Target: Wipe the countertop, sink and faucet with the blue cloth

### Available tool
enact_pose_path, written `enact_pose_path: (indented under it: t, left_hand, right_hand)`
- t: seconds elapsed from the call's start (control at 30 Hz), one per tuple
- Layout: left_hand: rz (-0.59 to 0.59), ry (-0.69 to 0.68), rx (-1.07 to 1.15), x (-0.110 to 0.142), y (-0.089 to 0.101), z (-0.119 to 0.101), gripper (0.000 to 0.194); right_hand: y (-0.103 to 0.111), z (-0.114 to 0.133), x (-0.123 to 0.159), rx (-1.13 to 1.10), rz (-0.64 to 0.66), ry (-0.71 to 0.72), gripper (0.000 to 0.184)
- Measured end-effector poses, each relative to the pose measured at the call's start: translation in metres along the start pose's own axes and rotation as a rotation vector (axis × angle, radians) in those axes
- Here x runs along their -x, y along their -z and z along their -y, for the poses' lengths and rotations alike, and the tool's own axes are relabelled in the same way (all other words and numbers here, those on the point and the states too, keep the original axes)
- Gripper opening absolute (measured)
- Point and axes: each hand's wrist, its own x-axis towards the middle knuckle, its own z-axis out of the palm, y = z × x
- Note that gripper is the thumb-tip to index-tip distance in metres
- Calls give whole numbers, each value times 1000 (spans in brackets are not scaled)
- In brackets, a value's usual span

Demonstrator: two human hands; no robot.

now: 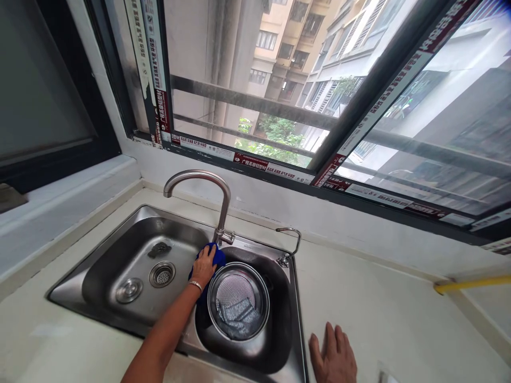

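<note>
My left hand [204,267] presses a blue cloth [219,257] against the strip between the two basins of a steel sink [187,332], just in front of the faucet [225,199]. Its fingers lie over the cloth, and part of the cloth hangs toward the right basin. In that basin sits a round metal strainer pan [233,284] with a crumpled grey cloth [240,319] inside. My right hand [335,356] is over the pale countertop [331,287], right of the sink, with fingers stretched and nothing held.
The left basin holds a drain [162,274], a loose round strainer [129,290] and a dark wet patch [159,250]. A thin curved tap [297,239] stands at the sink's back right corner. Behind is a window frame [255,162]; a yellow pipe [471,283] is at right.
</note>
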Motion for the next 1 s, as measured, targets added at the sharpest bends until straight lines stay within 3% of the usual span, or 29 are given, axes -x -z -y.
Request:
enact_pose_path:
  t: [0.43, 1.0]
  left_hand:
    - [25, -5, 30, 1, 15, 1, 68]
    - [50, -34, -7, -1, 15, 0, 68]
  right_hand:
    - [9, 7, 0, -8, 10, 2, 87]
    - [15, 12, 1, -13, -1, 2, 84]
